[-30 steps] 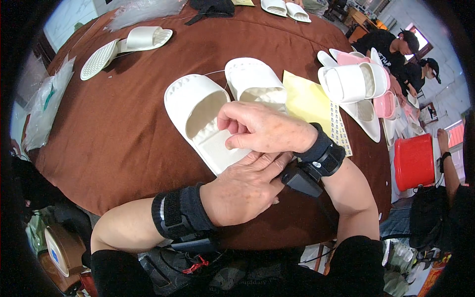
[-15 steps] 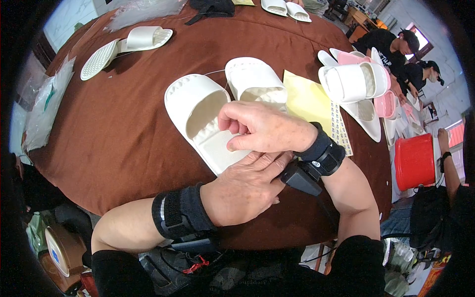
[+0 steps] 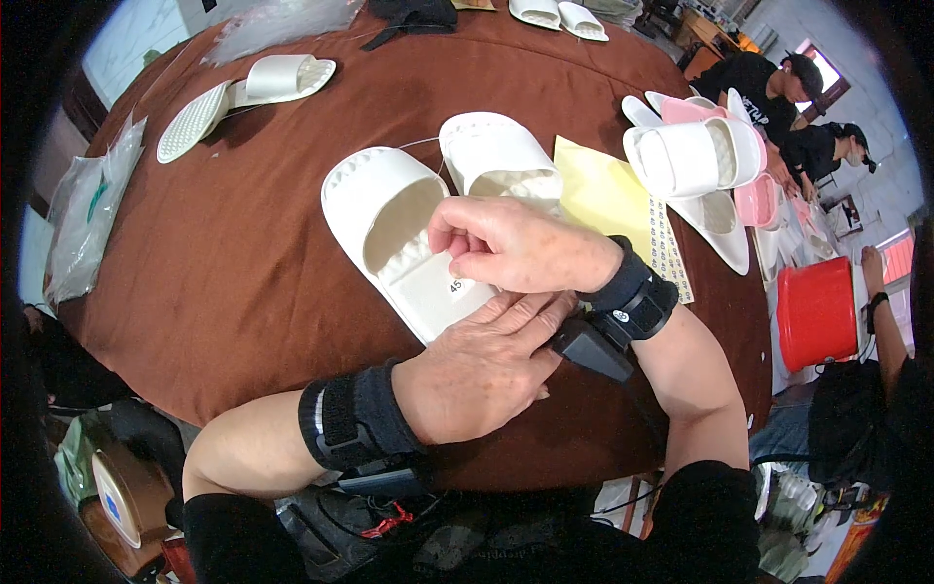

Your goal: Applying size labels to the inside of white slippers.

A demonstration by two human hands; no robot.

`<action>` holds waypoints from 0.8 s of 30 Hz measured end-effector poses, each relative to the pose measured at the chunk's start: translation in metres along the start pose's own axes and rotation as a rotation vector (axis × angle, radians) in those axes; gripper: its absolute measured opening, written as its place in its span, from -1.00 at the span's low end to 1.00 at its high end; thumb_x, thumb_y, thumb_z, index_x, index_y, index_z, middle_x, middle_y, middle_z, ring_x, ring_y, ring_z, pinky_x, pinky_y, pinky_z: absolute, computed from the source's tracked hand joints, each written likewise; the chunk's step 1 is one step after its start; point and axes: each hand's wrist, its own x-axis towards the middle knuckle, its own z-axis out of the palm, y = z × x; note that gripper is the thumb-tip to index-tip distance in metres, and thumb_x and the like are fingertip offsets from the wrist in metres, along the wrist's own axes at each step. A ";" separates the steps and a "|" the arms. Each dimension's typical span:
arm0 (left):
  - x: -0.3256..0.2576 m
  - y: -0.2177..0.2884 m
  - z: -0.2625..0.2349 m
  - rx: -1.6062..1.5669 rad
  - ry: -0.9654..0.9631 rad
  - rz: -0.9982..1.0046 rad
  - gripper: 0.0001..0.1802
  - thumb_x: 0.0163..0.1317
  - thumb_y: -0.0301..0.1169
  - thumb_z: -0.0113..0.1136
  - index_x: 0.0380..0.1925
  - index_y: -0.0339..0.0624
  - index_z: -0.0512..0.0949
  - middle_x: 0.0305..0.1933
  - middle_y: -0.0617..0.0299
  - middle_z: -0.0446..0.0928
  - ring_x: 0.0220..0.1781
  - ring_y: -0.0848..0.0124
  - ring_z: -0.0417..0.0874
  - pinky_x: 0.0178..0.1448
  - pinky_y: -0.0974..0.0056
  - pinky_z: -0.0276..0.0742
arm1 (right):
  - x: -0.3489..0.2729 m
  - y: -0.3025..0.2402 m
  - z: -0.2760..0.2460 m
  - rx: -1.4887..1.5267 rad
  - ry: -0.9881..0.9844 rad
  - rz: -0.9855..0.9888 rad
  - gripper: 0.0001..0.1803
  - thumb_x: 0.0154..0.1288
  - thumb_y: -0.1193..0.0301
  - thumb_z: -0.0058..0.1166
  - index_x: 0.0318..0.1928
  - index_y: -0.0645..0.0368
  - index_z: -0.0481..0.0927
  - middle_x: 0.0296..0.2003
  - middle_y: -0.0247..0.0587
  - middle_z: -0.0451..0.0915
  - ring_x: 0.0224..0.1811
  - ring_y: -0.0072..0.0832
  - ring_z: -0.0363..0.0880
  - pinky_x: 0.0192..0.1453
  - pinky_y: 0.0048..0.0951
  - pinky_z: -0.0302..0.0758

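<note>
A pair of white slippers lies in front of me: the left slipper and the right slipper, joined by a thin thread. My left hand lies across the left slipper's heel, fingers stretched out and flat. Over that slipper's insole hovers my right hand, its fingers curled in and its thumb close to them, with nothing seen between them. Just under the thumb, a small printed sticker shows on the insole. To the right lies a yellow backing sheet with rows of small stickers along its edge.
More white and pink slippers are stacked at the right. Another white pair lies far left, near a clear plastic bag. A red bucket stands at the right, with people working beyond. Brown cloth covers the table.
My right thumb has drawn up off the insole, and the small sticker under it now shows. The left hand has stayed in place on the heel.
</note>
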 end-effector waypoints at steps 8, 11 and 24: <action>0.000 0.001 -0.001 0.003 0.011 0.009 -0.64 0.07 -0.28 0.30 -0.17 -0.27 0.60 0.33 -0.19 0.27 0.46 -0.04 0.13 0.50 -0.06 -0.02 | -0.001 -0.004 0.001 0.007 -0.004 0.046 -0.74 0.19 0.51 0.14 -0.11 0.25 0.46 -0.38 -0.30 0.48 -0.30 -0.54 0.48 -0.22 -0.49 0.49; 0.000 0.002 -0.001 -0.008 0.000 0.004 -0.63 0.07 -0.28 0.30 -0.16 -0.26 0.59 0.33 -0.19 0.26 0.47 -0.05 0.12 0.50 -0.07 -0.02 | -0.001 -0.001 0.001 0.060 -0.002 0.033 -0.71 0.16 0.48 0.15 -0.11 0.27 0.46 -0.36 -0.24 0.49 -0.30 -0.47 0.49 -0.22 -0.44 0.49; 0.003 0.001 -0.013 -0.037 0.019 0.022 -0.70 0.10 -0.31 0.25 -0.24 -0.30 0.63 0.25 -0.21 0.37 0.42 0.00 0.22 0.49 0.02 0.03 | 0.002 -0.003 -0.003 0.053 -0.021 0.041 -0.72 0.20 0.55 0.03 -0.04 0.26 0.47 -0.37 -0.27 0.49 -0.33 -0.53 0.50 -0.23 -0.50 0.50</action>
